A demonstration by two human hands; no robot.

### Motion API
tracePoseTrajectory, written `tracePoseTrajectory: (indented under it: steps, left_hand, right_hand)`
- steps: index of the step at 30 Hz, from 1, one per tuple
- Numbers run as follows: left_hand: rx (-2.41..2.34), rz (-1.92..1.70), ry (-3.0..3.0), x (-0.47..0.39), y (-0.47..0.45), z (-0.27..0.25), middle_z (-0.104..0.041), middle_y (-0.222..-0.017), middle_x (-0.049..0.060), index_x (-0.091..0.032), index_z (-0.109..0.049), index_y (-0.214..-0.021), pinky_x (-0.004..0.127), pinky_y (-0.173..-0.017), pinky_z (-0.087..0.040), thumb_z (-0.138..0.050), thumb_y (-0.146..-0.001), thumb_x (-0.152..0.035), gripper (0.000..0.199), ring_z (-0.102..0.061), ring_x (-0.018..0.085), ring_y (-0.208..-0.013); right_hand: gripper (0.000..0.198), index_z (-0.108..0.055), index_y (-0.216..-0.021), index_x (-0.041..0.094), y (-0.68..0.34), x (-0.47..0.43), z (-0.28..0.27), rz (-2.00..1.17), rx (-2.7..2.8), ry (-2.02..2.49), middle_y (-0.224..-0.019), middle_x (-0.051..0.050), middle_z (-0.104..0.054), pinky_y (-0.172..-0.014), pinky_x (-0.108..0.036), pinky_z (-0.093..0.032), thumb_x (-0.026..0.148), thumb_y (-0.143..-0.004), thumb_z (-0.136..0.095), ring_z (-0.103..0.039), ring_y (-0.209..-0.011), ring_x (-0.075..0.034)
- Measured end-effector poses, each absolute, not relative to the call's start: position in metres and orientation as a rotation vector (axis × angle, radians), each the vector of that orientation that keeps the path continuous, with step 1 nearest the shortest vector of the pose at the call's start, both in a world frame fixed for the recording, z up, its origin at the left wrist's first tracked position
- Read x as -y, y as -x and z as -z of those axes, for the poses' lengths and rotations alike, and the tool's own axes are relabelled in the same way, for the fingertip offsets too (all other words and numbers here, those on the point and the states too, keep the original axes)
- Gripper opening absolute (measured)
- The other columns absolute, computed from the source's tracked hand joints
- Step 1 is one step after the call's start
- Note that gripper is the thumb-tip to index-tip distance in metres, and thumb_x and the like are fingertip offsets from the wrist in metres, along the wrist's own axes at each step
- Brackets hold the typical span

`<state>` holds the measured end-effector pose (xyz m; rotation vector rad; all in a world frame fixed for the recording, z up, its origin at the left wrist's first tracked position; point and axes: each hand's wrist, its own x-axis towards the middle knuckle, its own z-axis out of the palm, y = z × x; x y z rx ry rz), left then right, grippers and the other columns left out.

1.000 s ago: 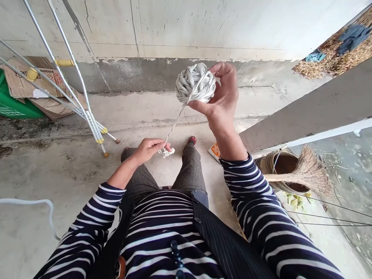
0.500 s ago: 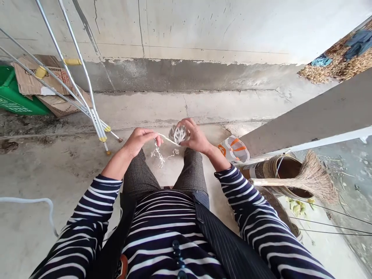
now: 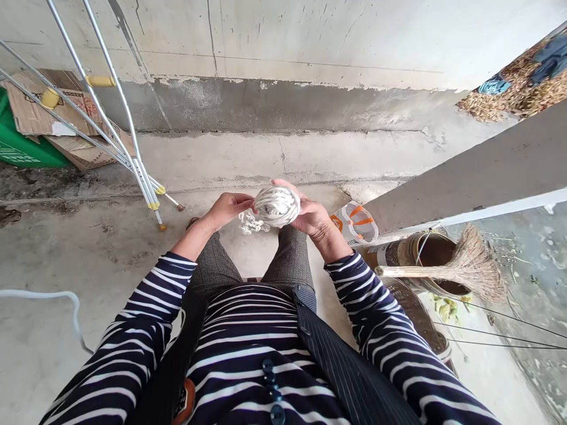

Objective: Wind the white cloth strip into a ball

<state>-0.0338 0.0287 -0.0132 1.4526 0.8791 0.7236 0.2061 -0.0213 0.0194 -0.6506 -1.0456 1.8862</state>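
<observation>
Left hand (image 3: 228, 209) has drawn in beside the cord ball (image 3: 277, 206) since the earlier frame. Head view: its grip pinches loose cord (image 3: 250, 225) dangling at the ball's 8 o'clock; between both hands, the right hand (image 3: 313, 216) cups the ball from 3 o'clock.

Looks like I'm at a house, in a porch or storage corner: bare concrete floor (image 3: 119, 260), cracked plaster wall (image 3: 283, 35) in front of me. Crutches (image 3: 100, 81) and cardboard (image 3: 38, 115) sit to my left, straw broom (image 3: 478, 265) and bucket (image 3: 404, 249) to my right, plus what looks like a heap of dried crop (image 3: 491, 106) farther off.
</observation>
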Motion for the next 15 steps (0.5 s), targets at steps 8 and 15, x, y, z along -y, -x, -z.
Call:
tracePoseTrajectory:
  steps: [8,15]
  left_hand:
    - [-1.034,-0.759,-1.623,-0.027,0.038,0.036,-0.079,-0.101,0.008,-0.016,-0.079,-0.091,0.031,-0.095,-0.050,-0.068,-0.085,-0.055,0.041,-0.069,0.024,-0.099]
    - [-1.070,-0.797,-1.490,-0.025,0.037,0.041,-0.079,-0.097,0.011,-0.015,-0.074,-0.103,0.032,-0.089,-0.053,-0.068,-0.084,-0.053,0.043,-0.071,0.023,-0.093]
  right_hand:
    - [0.076,-0.053,-0.132,0.029,-0.216,0.021,-0.065,-1.615,1.046,0.713,-0.132,-0.008,-0.065,-0.060,-0.039,-0.063,0.034,-0.058,-0.070,-0.067,-0.084,-0.022]
    - [0.074,-0.051,-0.136,0.033,-0.228,0.020,-0.093,-1.357,1.056,0.853,-0.142,-0.006,-0.061,-0.073,-0.044,-0.065,0.042,-0.066,-0.074,-0.064,-0.111,-0.029]
